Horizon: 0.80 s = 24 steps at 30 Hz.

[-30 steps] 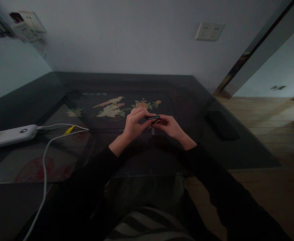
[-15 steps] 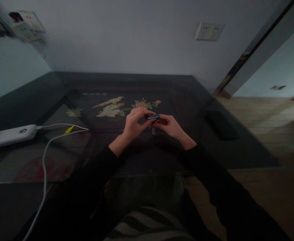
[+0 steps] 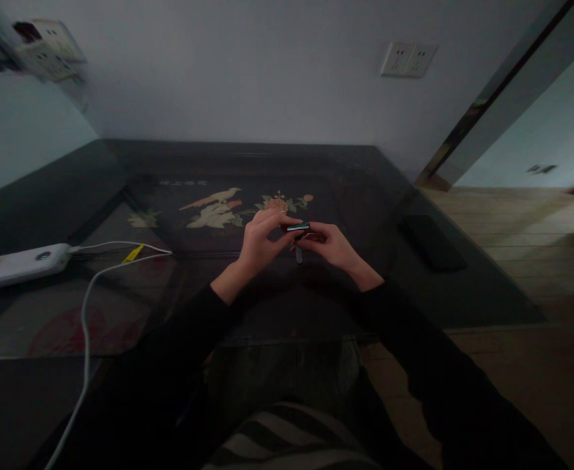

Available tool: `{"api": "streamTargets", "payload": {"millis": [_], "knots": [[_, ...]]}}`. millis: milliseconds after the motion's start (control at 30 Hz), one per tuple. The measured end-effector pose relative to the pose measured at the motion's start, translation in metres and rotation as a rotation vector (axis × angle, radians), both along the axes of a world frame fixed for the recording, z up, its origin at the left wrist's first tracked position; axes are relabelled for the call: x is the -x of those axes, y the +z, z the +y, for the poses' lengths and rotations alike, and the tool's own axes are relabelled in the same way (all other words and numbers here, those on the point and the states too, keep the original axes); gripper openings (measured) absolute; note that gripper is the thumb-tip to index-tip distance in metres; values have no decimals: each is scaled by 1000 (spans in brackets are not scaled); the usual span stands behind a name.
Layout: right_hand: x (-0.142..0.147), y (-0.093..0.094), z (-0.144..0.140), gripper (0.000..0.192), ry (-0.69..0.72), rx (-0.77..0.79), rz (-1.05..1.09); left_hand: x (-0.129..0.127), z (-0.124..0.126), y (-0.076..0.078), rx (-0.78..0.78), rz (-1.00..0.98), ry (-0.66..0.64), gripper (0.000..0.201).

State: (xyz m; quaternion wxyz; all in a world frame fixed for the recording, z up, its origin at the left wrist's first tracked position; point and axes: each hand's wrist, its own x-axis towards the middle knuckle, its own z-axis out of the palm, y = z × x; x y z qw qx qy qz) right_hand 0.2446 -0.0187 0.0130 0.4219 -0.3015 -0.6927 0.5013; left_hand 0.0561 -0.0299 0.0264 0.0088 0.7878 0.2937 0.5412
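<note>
Over the dark table, my left hand and my right hand meet with their fingertips closed. Between them is a small dark rectangular object with a bright pale-teal stripe along its edge. My left fingers pinch its left end, and my right fingers grip its right side. A short grey tab hangs just below the fingertips; whether it joins the object cannot be made out. Fingers hide part of the object, and the dim light blurs its details.
The dark glass-topped table shows a bird-and-flower picture. At left lies a white power strip with a white cable and yellow tag. A black phone-like slab rests at right. Wall sockets are behind.
Both hands keep the same grip on the small object. The whole view has shifted very slightly; the object's striped edge looks a little brighter.
</note>
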Motion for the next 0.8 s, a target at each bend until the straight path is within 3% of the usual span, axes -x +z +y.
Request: {"api": "streamTargets", "payload": {"millis": [800], "knots": [[0,1,0,16,8,-7,-10,-1,0,0,-42,6,-2,9]]}}
